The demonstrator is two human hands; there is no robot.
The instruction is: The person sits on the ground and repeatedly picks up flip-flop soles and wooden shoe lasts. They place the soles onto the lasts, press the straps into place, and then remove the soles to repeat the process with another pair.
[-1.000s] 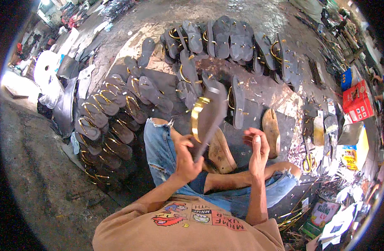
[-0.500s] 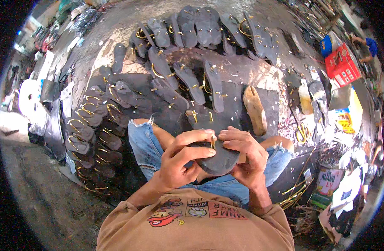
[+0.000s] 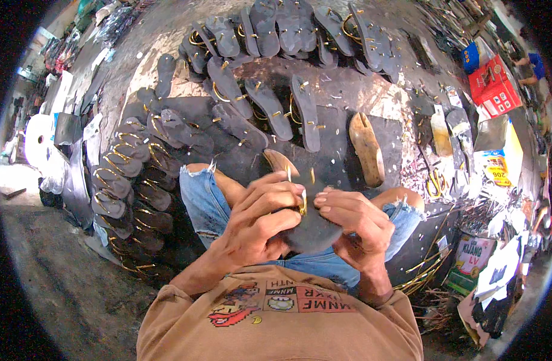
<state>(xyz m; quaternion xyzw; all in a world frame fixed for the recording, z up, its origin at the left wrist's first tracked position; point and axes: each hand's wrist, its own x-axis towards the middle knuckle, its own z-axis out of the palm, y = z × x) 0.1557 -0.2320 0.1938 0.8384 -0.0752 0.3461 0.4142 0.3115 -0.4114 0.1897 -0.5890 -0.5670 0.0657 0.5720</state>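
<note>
Over my lap a dark sandal sole [image 3: 314,233] is held up, its rounded end toward my body. My left hand [image 3: 258,219] is closed, fingers pinching a gold strap [image 3: 303,203] that stands up from the sole. With its thumb underneath, my right hand [image 3: 360,225] grips the sole's right side, fingertips on the top face near the strap. Another gold strap end [image 3: 312,175] sticks up farther along. Beyond my left fingers the tan tip of a wooden piece [image 3: 280,161] shows; the rest of it is hidden.
A wooden shoe last [image 3: 366,150] lies on the dark mat ahead. Sandals with gold straps [image 3: 267,108] stand in rows ahead, and more [image 3: 116,180] overlap at the left. Scissors [image 3: 435,182], a tin can [image 3: 470,260] and a red box [image 3: 494,84] are at the right.
My left hand has shifted, its fingers now bunched around the gold strap. The sole has tilted, and a tan wooden tip has come into sight beyond it. The whole view has shifted slightly.
</note>
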